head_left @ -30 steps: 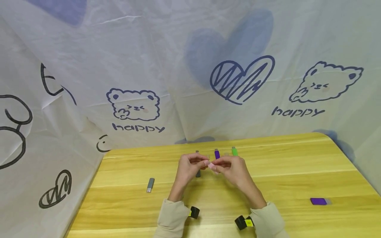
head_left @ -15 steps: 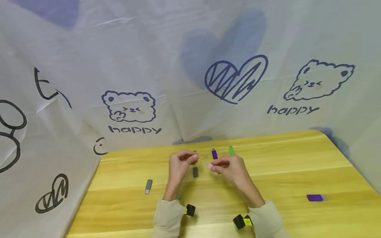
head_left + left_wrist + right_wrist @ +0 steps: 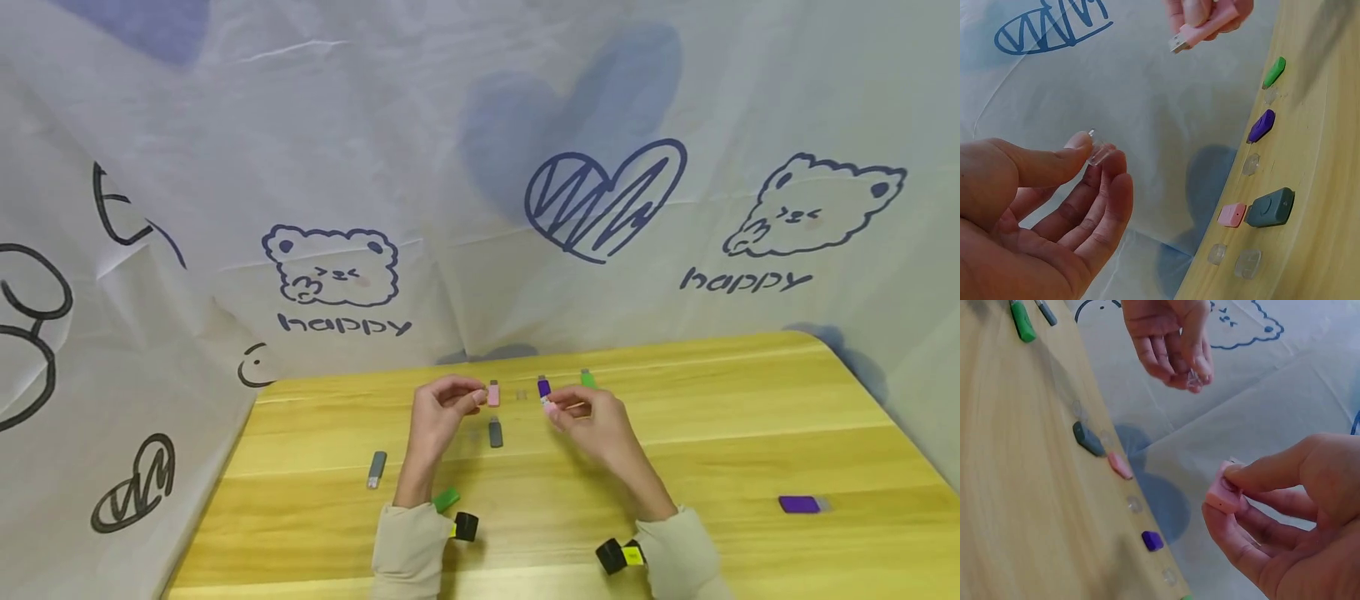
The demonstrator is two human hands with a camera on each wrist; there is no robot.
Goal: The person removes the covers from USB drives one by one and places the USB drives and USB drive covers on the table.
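Clear plastic glints at the left hand (image 3: 1041,206): thumb and forefinger pinch a tiny transparent cap (image 3: 1099,152), the other fingers loosely spread. Across the gap, the right hand (image 3: 1291,519) pinches a pink USB stick (image 3: 1204,31) by its body, metal plug bare and pointing towards the left hand, both held up above the counter (image 3: 712,433).

My read: cap and stick want lining up squarely, open mouth facing the plug, and that cap looks slippery, so a firm fingertip pinch and a slow, straight approach seem wise.

Scanning left to right on the wood: a grey stick (image 3: 377,468), a green stick (image 3: 446,499) near the left sleeve, a pink stick (image 3: 492,393) beside a dark grey stick (image 3: 495,432), loose clear caps between, then a purple stick (image 3: 543,387), a second green stick (image 3: 588,379), and far right another purple stick (image 3: 801,504). Nothing sits between the hands, though the row lies just below them.
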